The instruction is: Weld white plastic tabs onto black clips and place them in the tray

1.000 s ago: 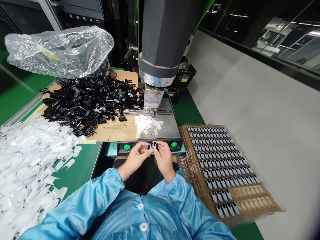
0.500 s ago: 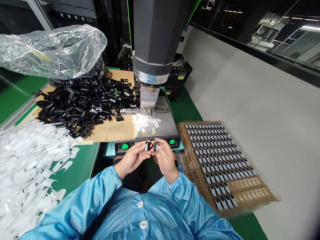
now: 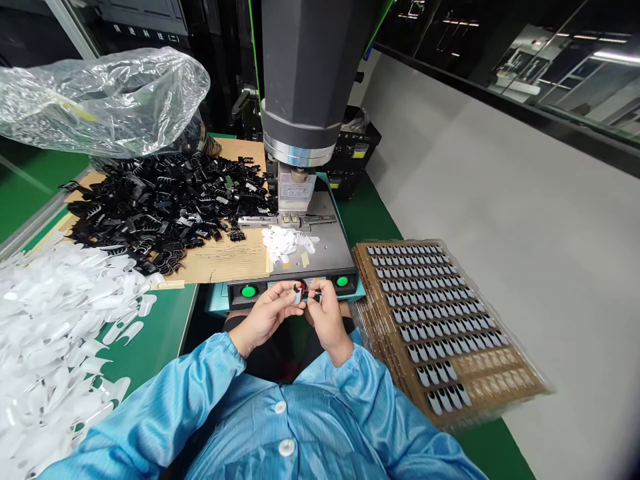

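My left hand pinches a small grey-and-black plastic part between thumb and fingers. Close beside it, my right hand grips a second small part, mostly black, largely covered by the fingers. Both hands are in front of the machine base, between its two green buttons. A small heap of white plastic pieces lies on the base, below the press head and a metal fixture.
Black plastic clips are heaped on cardboard at left, with a clear plastic bag behind. Many white pieces cover the near left table. Stacked trays at right hold rows of grey-and-black parts.
The two parts have turned in my fingers; the right one now shows less of its grey face. My hands stay close together at nearly the same place. The view has shifted slightly.
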The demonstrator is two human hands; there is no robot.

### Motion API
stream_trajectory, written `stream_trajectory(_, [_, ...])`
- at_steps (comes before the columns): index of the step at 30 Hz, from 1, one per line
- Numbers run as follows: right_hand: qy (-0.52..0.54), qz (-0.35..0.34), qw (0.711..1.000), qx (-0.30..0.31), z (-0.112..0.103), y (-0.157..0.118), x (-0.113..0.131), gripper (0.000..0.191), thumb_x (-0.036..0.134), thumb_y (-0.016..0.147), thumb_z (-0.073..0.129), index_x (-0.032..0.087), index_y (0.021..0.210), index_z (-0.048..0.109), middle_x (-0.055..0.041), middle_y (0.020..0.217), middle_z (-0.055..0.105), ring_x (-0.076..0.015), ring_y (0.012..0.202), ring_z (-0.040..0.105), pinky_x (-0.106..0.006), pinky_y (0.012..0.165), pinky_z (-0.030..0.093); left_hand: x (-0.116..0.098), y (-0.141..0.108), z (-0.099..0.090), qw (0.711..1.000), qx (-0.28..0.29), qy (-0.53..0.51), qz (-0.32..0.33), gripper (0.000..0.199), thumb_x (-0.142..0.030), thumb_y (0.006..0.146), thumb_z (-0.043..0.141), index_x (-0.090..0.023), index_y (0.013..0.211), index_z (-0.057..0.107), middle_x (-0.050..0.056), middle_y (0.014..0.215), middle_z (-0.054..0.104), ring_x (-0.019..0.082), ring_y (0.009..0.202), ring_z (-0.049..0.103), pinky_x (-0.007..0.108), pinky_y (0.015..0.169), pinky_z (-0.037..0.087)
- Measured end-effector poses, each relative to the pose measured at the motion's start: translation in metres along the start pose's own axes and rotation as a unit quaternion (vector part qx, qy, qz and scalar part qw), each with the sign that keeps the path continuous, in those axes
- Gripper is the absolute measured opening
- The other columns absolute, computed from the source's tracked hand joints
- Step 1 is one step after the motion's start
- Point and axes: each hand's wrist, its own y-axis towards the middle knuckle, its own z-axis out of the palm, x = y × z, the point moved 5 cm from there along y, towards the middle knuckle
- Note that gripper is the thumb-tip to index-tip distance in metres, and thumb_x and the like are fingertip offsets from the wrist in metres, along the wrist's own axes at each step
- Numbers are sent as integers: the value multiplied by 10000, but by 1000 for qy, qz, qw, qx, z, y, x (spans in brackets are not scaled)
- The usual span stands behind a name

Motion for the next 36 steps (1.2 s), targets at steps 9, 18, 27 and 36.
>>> stream_trajectory(9, [-149,-11,988,-26,-8,0,7,103,350,936,613,256,930,656,-32,913,727,-239,892,689,-361,830,550,-4,-3,-1,969,-28,198,145,339,-391,860,879,-216,1126,764,28,890,721,150,787,664,296,792,581])
stream_trajectory(18, [-157,3,987,-21,-10,0,6,110,339,914,617,245,899,672,-35,873,740,-234,823,701,-356,784,560,-1,-5,-4,955,-36,252,150,325,-410,880,856,-220,1132,779,65,1025,737,164,811,635,312,802,541])
stream_trajectory(27, [-160,20,987,-23,-11,-1,6,154,366,897,617,223,902,674,-37,859,750,-223,779,702,-344,735,550,2,-5,-5,955,-21,259,145,344,-419,901,846,-210,1163,764,52,988,726,157,834,638,309,809,534])
stream_trajectory(36, [-157,11,987,-25,-11,1,3,130,341,919,617,227,905,679,-43,895,756,-239,864,718,-389,824,580,1,-2,-3,965,-23,229,124,382,-457,862,872,-211,1128,752,45,953,737,168,820,677,342,818,591])
